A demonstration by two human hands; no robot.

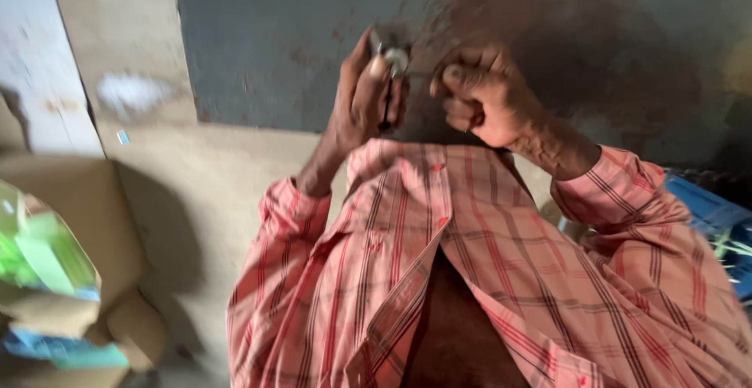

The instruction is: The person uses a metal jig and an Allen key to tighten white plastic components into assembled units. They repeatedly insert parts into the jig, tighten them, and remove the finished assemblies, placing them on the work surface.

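A small metal part [396, 59] is being pinched upright between thumb and fingers of the left hand [362, 94], at its top; the right hand [482, 94] is being held curled into a fist just beside it, on the part's right; a thin rod seems to be bridging them, though blur is hiding it; both are being raised before a dark wall [274, 36], above the striped shirt [439, 270].

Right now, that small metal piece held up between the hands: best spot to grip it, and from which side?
Judging loosely, since the frame is blurred: grip the small metal piece at its rounded silvery top, coming from above. The left hand covers its lower part and left side, and the right hand, fisted, crowds it from the right, so only the top shows free.
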